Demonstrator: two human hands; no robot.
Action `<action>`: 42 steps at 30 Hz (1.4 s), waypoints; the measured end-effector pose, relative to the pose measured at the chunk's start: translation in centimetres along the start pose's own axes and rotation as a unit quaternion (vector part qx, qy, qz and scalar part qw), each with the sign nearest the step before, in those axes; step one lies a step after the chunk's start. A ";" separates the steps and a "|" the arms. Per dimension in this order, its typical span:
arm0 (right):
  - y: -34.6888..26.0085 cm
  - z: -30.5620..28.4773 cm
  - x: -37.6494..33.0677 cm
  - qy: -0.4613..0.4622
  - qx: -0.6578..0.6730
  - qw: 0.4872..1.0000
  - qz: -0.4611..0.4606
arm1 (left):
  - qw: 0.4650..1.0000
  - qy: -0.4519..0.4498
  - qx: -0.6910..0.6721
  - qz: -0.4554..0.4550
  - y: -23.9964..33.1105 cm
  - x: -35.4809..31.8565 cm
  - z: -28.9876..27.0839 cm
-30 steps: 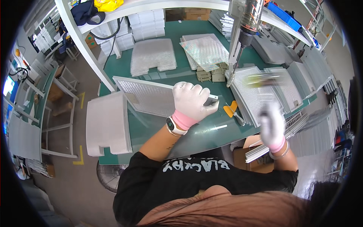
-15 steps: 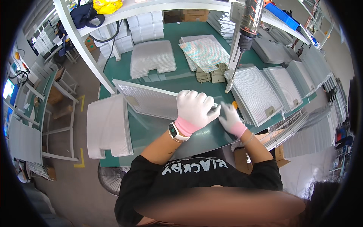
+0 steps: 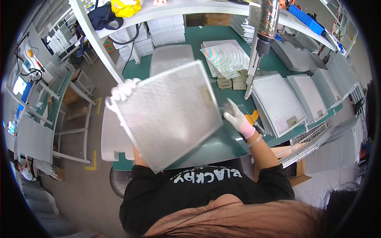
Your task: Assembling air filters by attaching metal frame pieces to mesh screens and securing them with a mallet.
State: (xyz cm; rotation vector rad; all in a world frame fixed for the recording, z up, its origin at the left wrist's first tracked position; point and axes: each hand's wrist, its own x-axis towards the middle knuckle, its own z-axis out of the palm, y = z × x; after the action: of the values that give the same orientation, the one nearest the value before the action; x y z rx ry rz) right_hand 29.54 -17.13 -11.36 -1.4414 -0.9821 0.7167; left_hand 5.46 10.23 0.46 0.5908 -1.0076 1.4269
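Observation:
A framed mesh panel [image 3: 170,119], silvery with a pale rim, is held up tilted in front of me, over the table's near left part. My left hand [image 3: 125,89], in a white glove, is closed on the panel's upper left edge; the panel hides most of that forearm. My right hand [image 3: 237,118], in a white glove with a pink cuff, is just off the panel's right edge, its fingers stretched out and slightly blurred, holding nothing. An orange-yellow tool [image 3: 252,117] lies beside that hand, partly covered by it.
A power screwdriver [image 3: 263,47] hangs over the green table [image 3: 234,137]. Stacked mesh panels [image 3: 278,101] lie at the right, notched pale sheets [image 3: 111,135] at the left. Behind are beige plastic parts [image 3: 232,81] and patterned sheets [image 3: 226,57]. A shelf post [image 3: 97,41] stands at left.
The panel, standing on edge earlier, is lifted and turned flat toward me. My left hand has moved left to its upper left edge. My right hand stays right of the panel, fingers extended.

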 end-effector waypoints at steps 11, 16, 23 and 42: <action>1.2 -3.8 -9.7 0.214 -0.027 0.976 0.006 | 0.907 0.203 -0.013 -0.369 0.4 -8.0 -0.8; 0.2 -8.7 -13.9 0.329 -0.012 0.944 0.006 | 0.727 0.033 0.560 -0.395 5.3 -8.8 1.8; 0.0 -18.6 -17.5 0.558 -0.026 0.829 -0.034 | -0.039 -0.094 0.857 -0.505 19.5 -11.4 2.4; -2.9 -21.0 -17.2 0.381 -0.359 0.799 0.297 | -0.090 -0.132 0.830 -0.534 21.2 -8.4 5.1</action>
State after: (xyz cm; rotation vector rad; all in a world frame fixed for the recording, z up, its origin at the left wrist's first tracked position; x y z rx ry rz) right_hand 39.61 -42.31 -7.94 -2.4941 -0.1047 0.0861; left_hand -14.97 3.80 -8.98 -2.5002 -1.9154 0.1591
